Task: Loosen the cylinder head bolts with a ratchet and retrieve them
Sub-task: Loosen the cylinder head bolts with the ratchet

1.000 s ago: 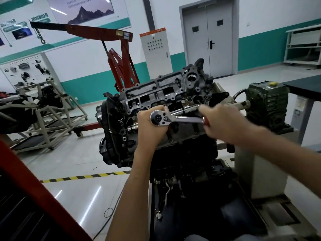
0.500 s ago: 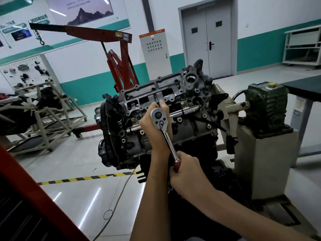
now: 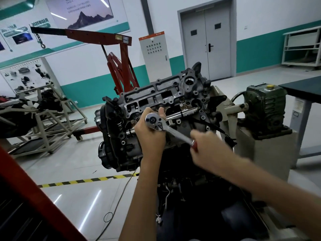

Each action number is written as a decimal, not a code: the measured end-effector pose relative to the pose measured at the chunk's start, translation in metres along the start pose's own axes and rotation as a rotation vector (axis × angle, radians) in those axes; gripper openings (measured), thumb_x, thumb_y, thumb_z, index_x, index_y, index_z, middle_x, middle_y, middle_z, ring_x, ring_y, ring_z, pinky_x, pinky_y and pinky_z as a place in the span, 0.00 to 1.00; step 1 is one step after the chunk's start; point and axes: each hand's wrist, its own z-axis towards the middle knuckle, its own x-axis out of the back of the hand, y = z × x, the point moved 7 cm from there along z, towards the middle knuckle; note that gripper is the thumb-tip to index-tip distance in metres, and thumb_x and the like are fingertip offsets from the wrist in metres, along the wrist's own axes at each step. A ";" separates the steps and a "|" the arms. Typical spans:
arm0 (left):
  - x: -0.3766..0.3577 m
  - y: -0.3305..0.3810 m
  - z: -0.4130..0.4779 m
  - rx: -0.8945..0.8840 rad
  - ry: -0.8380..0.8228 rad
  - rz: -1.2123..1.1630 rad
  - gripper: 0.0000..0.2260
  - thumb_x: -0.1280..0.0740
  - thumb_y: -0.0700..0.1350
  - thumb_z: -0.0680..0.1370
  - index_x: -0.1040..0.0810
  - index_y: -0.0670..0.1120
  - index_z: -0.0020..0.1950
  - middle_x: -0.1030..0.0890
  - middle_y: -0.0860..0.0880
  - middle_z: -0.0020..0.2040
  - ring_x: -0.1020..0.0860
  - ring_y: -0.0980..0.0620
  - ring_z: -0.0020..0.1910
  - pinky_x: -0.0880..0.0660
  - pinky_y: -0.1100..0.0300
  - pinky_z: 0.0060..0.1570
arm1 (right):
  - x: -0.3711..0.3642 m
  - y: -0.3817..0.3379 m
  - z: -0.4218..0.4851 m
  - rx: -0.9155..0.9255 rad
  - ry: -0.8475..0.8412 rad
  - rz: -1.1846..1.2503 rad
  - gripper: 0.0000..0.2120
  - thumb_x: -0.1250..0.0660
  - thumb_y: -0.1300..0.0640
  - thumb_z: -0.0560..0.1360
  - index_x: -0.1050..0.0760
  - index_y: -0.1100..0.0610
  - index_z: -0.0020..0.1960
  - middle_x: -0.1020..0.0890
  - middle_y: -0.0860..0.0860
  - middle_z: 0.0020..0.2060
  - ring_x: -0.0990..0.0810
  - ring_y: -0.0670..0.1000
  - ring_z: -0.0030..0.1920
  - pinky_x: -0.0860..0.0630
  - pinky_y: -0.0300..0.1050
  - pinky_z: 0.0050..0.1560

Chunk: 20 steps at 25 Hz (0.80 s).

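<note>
Ratchet (image 3: 175, 133) seated on cylinder head (image 3: 156, 94) of stand-mounted engine, mid-face; bolt beneath hidden. Left hand (image 3: 151, 136) curled round ratchet's head, steadying; right hand (image 3: 206, 145) gripping red handle end, blurred, handle angled down-right. Loosening step in hand. Next likely calls for swinging handle with socket held square, then lifting bolt out.

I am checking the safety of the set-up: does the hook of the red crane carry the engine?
No, the hook hangs bare, well to the left of the engine.
</note>
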 end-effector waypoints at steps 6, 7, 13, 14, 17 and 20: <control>-0.012 -0.001 0.005 0.062 -0.016 -0.164 0.20 0.36 0.39 0.79 0.38 0.52 0.30 0.36 0.60 0.25 0.39 0.62 0.27 0.38 0.68 0.33 | -0.049 -0.020 -0.029 -0.112 -0.032 0.404 0.12 0.37 0.59 0.70 0.39 0.50 0.33 0.30 0.48 0.29 0.27 0.50 0.30 0.26 0.43 0.34; -0.010 -0.002 0.007 0.027 -0.046 -0.105 0.21 0.36 0.39 0.79 0.39 0.50 0.29 0.37 0.59 0.25 0.40 0.61 0.26 0.40 0.65 0.29 | -0.037 -0.012 -0.021 -0.066 -0.028 0.307 0.12 0.38 0.59 0.70 0.40 0.51 0.34 0.32 0.48 0.29 0.26 0.54 0.32 0.25 0.46 0.36; -0.010 0.004 0.011 -0.084 -0.198 0.113 0.20 0.35 0.42 0.78 0.37 0.44 0.28 0.37 0.52 0.24 0.39 0.58 0.25 0.41 0.60 0.27 | 0.060 0.012 0.040 0.229 0.115 -0.341 0.09 0.38 0.61 0.70 0.39 0.55 0.40 0.39 0.45 0.24 0.36 0.50 0.24 0.37 0.40 0.30; -0.007 0.002 0.010 -0.058 -0.167 0.097 0.20 0.35 0.42 0.78 0.37 0.42 0.28 0.37 0.52 0.24 0.39 0.58 0.26 0.41 0.61 0.27 | 0.058 0.011 0.039 0.209 0.105 -0.344 0.09 0.38 0.61 0.70 0.39 0.54 0.39 0.38 0.46 0.24 0.36 0.50 0.25 0.36 0.42 0.31; 0.001 0.001 0.003 -0.022 -0.023 0.033 0.18 0.33 0.43 0.78 0.36 0.49 0.30 0.36 0.54 0.26 0.38 0.59 0.26 0.38 0.60 0.27 | 0.009 0.004 0.006 0.039 0.029 -0.112 0.08 0.38 0.59 0.72 0.38 0.53 0.40 0.36 0.46 0.27 0.30 0.51 0.30 0.32 0.43 0.34; -0.003 0.000 -0.002 0.095 0.092 -0.114 0.16 0.33 0.44 0.78 0.34 0.52 0.32 0.34 0.55 0.26 0.36 0.60 0.27 0.35 0.64 0.29 | -0.039 -0.017 -0.028 -0.127 -0.049 0.250 0.09 0.39 0.58 0.72 0.39 0.51 0.37 0.34 0.47 0.29 0.31 0.48 0.29 0.29 0.43 0.35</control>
